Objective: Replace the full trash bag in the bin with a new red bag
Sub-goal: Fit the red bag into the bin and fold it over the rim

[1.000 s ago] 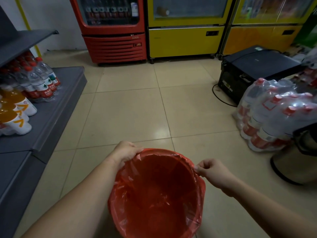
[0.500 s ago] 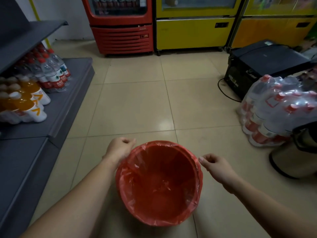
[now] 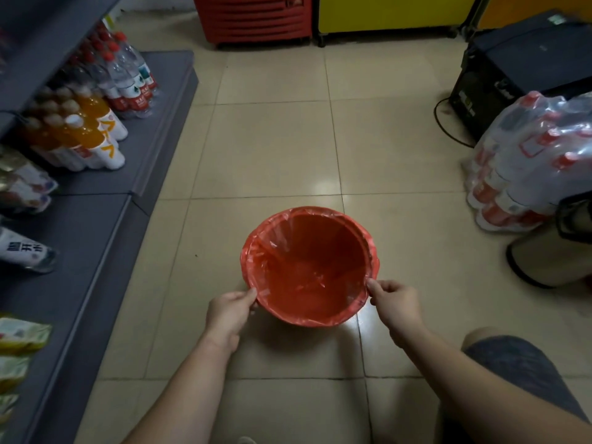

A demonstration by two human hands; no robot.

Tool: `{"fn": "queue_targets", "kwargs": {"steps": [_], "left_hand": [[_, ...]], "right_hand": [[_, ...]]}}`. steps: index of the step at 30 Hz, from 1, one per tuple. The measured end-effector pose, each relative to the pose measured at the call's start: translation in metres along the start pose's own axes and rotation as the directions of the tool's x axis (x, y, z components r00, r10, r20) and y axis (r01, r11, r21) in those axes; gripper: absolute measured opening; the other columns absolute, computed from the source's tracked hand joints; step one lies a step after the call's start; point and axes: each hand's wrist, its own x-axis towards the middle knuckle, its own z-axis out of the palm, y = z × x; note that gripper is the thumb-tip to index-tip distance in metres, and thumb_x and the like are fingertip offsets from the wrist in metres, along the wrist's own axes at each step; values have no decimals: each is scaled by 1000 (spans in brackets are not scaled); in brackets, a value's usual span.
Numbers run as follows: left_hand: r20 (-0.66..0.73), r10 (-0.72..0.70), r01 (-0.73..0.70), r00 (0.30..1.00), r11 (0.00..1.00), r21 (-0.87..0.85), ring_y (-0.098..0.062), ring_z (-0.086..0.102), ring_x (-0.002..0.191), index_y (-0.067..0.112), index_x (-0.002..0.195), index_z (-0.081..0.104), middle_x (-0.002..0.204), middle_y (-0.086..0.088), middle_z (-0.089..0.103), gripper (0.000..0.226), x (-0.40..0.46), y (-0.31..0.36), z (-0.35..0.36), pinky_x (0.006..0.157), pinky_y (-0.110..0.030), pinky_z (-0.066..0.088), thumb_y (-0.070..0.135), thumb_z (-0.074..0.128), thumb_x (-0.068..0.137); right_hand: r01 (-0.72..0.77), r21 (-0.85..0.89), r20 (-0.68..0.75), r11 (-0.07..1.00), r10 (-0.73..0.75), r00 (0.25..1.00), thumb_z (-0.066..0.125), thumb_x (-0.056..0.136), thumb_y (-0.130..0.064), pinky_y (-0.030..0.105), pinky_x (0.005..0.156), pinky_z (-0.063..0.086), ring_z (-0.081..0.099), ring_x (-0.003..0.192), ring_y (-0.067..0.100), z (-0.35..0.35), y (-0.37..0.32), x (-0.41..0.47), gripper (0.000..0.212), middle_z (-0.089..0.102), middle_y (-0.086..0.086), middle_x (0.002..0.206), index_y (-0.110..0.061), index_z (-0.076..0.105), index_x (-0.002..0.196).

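Red bag (image 3: 309, 277): thin, light, slippery film; your left hand (image 3: 229, 312) and right hand (image 3: 395, 302) pinch its near folded-over edge—grip there.

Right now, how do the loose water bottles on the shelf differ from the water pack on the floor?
The shelf bottles stand upright and unwrapped on the grey shelf, left of the bin. The floor pack is shrink-wrapped in clear film and lies tipped, caps pointing up and toward the camera, right of the bin. Both have red caps and red-and-white labels.
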Motion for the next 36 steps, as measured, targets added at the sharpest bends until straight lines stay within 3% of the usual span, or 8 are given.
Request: {"fn": "queue_targets", "kwargs": {"steps": [7, 10, 15, 19, 24, 29, 31, 36], "left_hand": [[-145, -1, -11, 989, 996, -83, -20, 73, 71, 7, 78, 76, 71, -4, 77, 13, -3, 3, 14, 74, -30, 56, 19, 78, 83], [-179, 32, -42, 983, 998, -50, -12, 69, 69, 13, 76, 74, 74, -1, 75, 18, -7, 3, 21, 64, -23, 49, 23, 70, 90], [-190, 111, -100, 975, 993, 67, -11, 61, 63, 18, 63, 62, 63, 4, 66, 40, -12, 2, 26, 53, -22, 42, 29, 52, 100], [-227, 127, -121, 966, 992, 43, -19, 48, 52, 13, 58, 51, 51, 4, 51, 37, -15, 4, 28, 51, -28, 36, 26, 48, 93], [-122, 149, -149, 981, 989, 1, 2, 63, 73, 26, 81, 74, 71, 14, 73, 30, -12, 6, 28, 60, -18, 44, 50, 58, 91], [-267, 133, -140, 955, 990, -5, -13, 68, 62, 15, 61, 72, 61, 0, 74, 35, -4, 1, 26, 53, -24, 48, 38, 70, 87], [-279, 132, -142, 951, 990, -18, -13, 69, 63, 20, 59, 71, 60, 4, 73, 31, -4, -1, 24, 54, -23, 48, 35, 72, 86], [-277, 97, -114, 956, 992, -48, -20, 70, 83, 16, 86, 76, 82, 2, 75, 20, 1, -4, 27, 72, -29, 52, 31, 65, 94]], "right_hand": [[-15, 31, -52, 999, 17, 998, 69, 87, -33, 24, 49, 35, 43, 44, 10, 4, 2, 5, 33, 61, -3, 54, -12, 67, 62], [0, 48, -42, 999, 2, 999, 67, 89, -32, 25, 48, 34, 39, 36, 3, 4, 6, 5, 34, 59, -6, 51, -13, 64, 60], [40, 84, 0, 996, -41, 999, 64, 92, -28, 30, 57, 41, 51, 53, 8, 3, 9, 4, 32, 63, -3, 58, -10, 68, 66], [25, 136, 18, 990, -28, 999, 64, 93, -28, 32, 62, 46, 55, 59, 14, 2, 10, 3, 28, 66, 1, 64, -11, 72, 72], [22, 145, -1, 989, -23, 1000, 66, 90, -32, 36, 65, 50, 59, 62, 14, 4, 11, 0, 27, 70, 3, 67, -13, 73, 74], [10, 148, -1, 989, -10, 1000, 65, 92, -31, 38, 66, 51, 60, 64, 16, 5, 12, 0, 28, 70, 5, 68, -11, 73, 73], [-4, 163, 20, 987, 1, 1000, 63, 93, -29, 41, 70, 53, 61, 66, 19, 4, 14, 1, 27, 70, 6, 70, -10, 72, 75], [-20, 227, 65, 974, 5, 998, 60, 97, -21, 42, 72, 55, 59, 65, 20, 6, 17, 1, 26, 68, 4, 66, -5, 70, 79]]}}
